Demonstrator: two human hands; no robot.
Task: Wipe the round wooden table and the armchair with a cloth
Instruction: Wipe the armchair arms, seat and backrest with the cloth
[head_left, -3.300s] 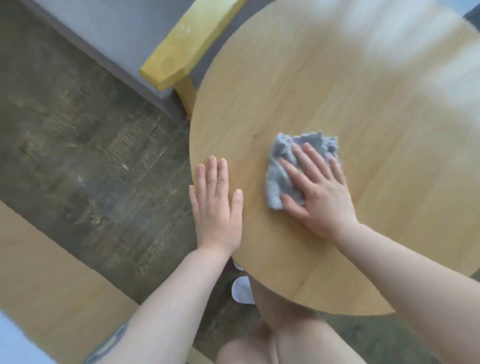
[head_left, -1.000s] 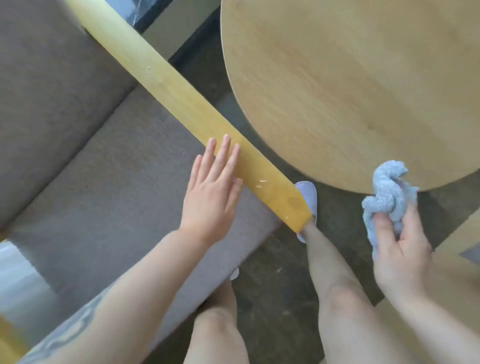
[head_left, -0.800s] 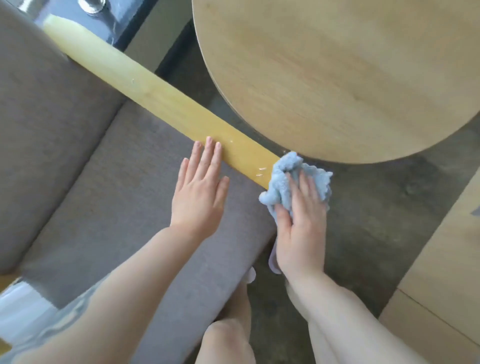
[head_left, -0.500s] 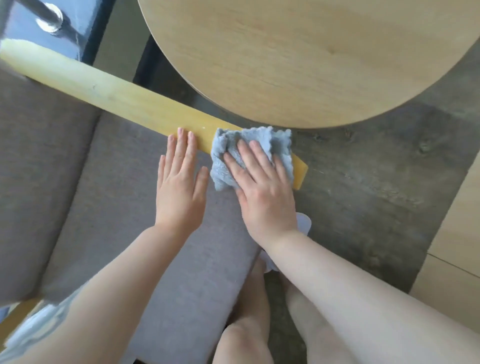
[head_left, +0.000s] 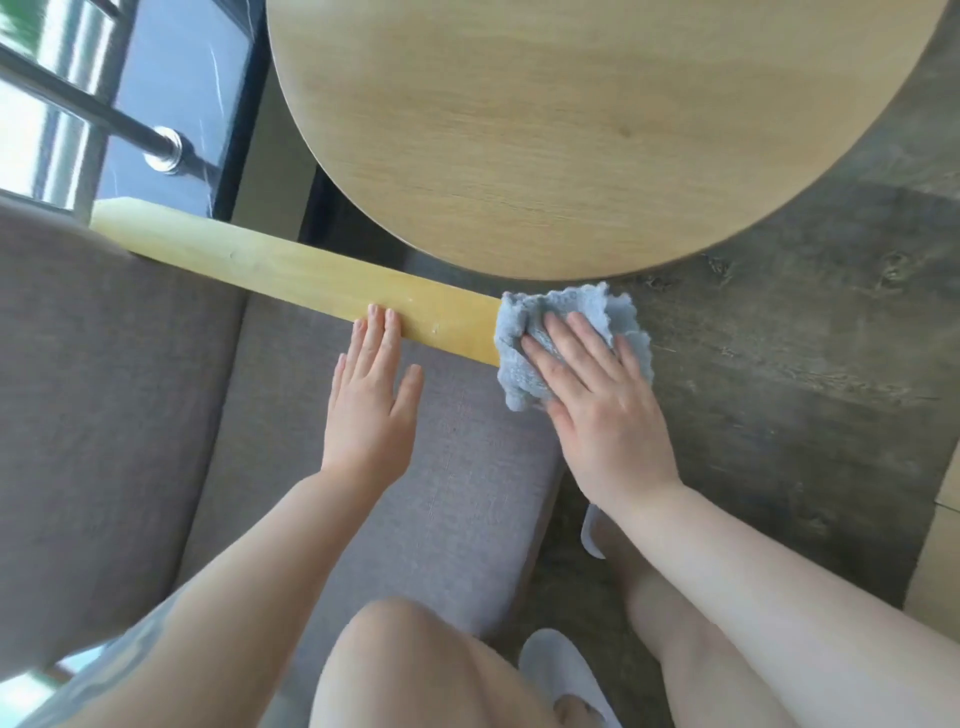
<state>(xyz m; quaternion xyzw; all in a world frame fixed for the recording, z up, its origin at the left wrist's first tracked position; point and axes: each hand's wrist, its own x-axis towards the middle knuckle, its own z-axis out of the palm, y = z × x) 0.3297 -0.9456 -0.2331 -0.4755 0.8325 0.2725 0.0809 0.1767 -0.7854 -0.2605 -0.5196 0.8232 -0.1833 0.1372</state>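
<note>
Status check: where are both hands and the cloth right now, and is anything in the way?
Right hand flat, pressing cloth on the armrest's near end. Left hand open, fingertips on armrest. Round table bare. Nothing blocking the armrest.

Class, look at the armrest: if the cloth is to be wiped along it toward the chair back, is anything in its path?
Yes. The left hand rests with its fingertips on the wooden armrest, just beyond the blue-grey cloth that the right hand presses on the front end.
</note>
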